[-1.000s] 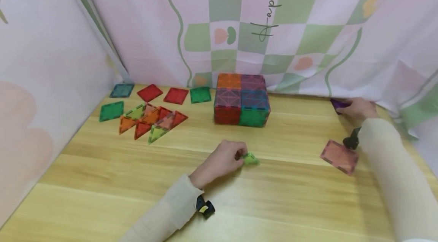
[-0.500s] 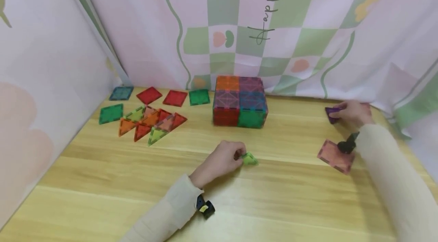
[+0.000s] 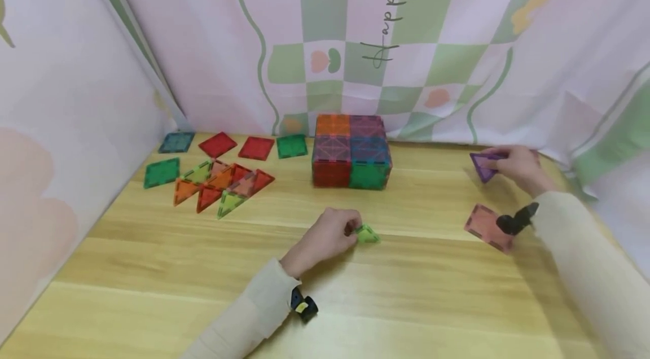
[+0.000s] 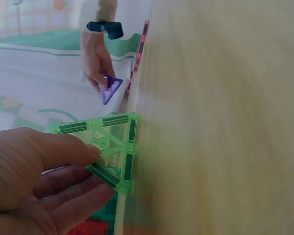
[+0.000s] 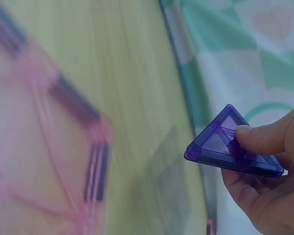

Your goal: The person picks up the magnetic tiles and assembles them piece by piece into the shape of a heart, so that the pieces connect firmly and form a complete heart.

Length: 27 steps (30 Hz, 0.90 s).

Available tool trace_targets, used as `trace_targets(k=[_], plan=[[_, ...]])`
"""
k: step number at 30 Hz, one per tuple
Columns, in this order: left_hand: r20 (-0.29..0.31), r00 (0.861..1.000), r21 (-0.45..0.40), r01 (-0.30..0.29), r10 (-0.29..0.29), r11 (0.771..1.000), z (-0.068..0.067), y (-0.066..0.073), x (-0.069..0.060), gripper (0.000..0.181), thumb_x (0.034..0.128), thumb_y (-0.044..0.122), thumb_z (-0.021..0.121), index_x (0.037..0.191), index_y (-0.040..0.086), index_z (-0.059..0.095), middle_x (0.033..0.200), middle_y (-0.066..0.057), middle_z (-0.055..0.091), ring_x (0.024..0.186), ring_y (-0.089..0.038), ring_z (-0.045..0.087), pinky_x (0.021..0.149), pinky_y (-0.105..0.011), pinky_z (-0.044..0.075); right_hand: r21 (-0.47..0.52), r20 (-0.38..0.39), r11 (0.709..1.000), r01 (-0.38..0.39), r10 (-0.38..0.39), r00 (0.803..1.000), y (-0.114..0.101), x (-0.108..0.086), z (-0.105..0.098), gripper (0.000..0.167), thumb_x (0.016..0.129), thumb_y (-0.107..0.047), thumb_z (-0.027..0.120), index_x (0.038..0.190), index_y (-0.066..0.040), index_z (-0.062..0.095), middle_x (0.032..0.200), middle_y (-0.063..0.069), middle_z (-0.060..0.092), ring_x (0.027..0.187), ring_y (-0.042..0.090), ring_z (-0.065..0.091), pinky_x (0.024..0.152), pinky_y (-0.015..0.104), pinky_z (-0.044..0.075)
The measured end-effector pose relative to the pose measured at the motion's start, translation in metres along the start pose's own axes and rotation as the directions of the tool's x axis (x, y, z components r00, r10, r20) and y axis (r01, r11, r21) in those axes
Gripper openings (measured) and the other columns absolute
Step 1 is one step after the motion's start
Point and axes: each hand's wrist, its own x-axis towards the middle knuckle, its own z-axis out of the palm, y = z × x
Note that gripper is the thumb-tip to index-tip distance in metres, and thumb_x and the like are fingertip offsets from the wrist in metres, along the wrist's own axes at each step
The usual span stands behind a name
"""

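"Happy" on checked cloth (image 3: pixel 365 48); "Rom" on left panel (image 3: pixel 76 82)

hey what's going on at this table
A person is handling coloured tiles at a table. The left hand pinches a green triangle, and the right hand holds a purple triangle. A pink tile lies on the table near the right hand. Further back is a block of tiles, with loose squares and triangles to its left.
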Motion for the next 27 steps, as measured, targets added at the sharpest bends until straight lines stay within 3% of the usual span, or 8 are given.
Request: trace_targets(k=[3,5,7,10,11,14,17,27], plan=[[0.002,1.000,-0.001,-0.005,0.005,1.000,0.001,-0.001,0.001,0.010,0.0807,-0.002,0.068,0.085,0.006,0.065,0.084,-0.007,0.070,0.074,-0.009,0.058,0.066,-0.015,0.046,-0.014,-0.013,1.000,0.012,-0.012,1.000,-0.013,-0.011,0.002,0.052,0.089,-0.032,0.066,0.124,0.005,0.056,0.117,0.033,0.057,0.087,0.024,0.055,0.072,0.028,0.039],[0.003,1.000,-0.001,-0.011,0.011,1.000,0.002,-0.001,0.001,0.010,0.0804,-0.002,0.068,0.085,0.006,0.065,0.083,-0.007,0.070,0.073,-0.009,0.058,0.066,-0.015,0.047,0.012,-0.013,0.999,0.031,-0.030,0.999,-0.022,-0.017,0.003,0.050,0.089,-0.030,0.066,0.124,0.005,0.056,0.108,0.028,0.062,0.086,0.022,0.056,0.072,0.029,0.040],[0.002,1.000,0.012,-0.023,0.023,1.000,0.002,-0.002,0.002,0.009,0.0807,-0.001,0.068,0.085,0.006,0.065,0.083,-0.006,0.070,0.073,-0.009,0.058,0.066,-0.015,0.046,0.063,-0.007,0.996,0.059,-0.059,0.998,-0.031,-0.023,0.005,0.046,0.089,-0.024,0.066,0.123,0.006,0.055,0.094,0.012,0.067,0.082,0.013,0.057,0.071,0.025,0.042],[0.000,0.999,0.032,-0.039,0.039,0.999,-0.001,-0.004,0.002,0.009,0.0818,-0.001,0.067,0.084,0.007,0.065,0.082,-0.004,0.069,0.073,-0.008,0.057,0.066,-0.016,0.046,0.136,-0.018,0.983,0.121,-0.120,0.993,-0.046,-0.033,0.011,0.039,0.088,-0.012,0.066,0.119,0.010,0.055,0.082,-0.017,0.060,0.074,-0.006,0.052,0.066,0.017,0.044],[-0.004,0.999,0.040,-0.043,0.043,0.998,-0.002,-0.005,0.002,0.009,0.0821,-0.002,0.066,0.084,0.006,0.064,0.081,-0.004,0.068,0.072,-0.008,0.056,0.066,-0.017,0.046,0.158,-0.020,0.977,0.145,-0.144,0.989,-0.053,-0.037,0.013,0.037,0.088,-0.009,0.066,0.117,0.010,0.055,0.082,-0.019,0.060,0.073,-0.008,0.052,0.065,0.015,0.046],[-0.014,0.999,0.055,-0.034,0.035,0.998,-0.007,-0.007,0.002,0.008,0.0825,-0.002,0.066,0.084,0.006,0.064,0.079,-0.004,0.066,0.071,-0.010,0.055,0.065,-0.019,0.046,0.177,-0.023,0.962,0.206,-0.206,0.978,-0.072,-0.050,0.024,0.031,0.086,-0.003,0.066,0.114,0.009,0.058,0.088,-0.001,0.068,0.073,-0.008,0.056,0.067,0.013,0.047],[-0.029,0.999,0.063,-0.021,0.022,0.998,-0.011,-0.009,0.002,0.009,0.0815,-0.003,0.066,0.085,0.005,0.064,0.079,-0.005,0.067,0.072,-0.012,0.057,0.066,-0.022,0.048,0.208,0.006,0.948,0.239,-0.246,0.969,-0.089,-0.064,0.036,0.029,0.084,-0.002,0.067,0.111,0.008,0.060,0.098,0.021,0.067,0.073,-0.004,0.060,0.070,0.013,0.048],[-0.051,0.999,0.052,-0.017,0.019,0.998,-0.013,-0.014,0.003,0.010,0.0806,-0.004,0.066,0.087,0.003,0.065,0.083,-0.009,0.068,0.075,-0.016,0.061,0.069,-0.025,0.052,0.354,0.096,0.889,0.291,-0.344,0.934,-0.128,-0.096,0.080,0.021,0.082,0.000,0.070,0.100,0.007,0.064,0.094,0.020,0.066,0.081,0.007,0.065,0.071,0.018,0.052]])
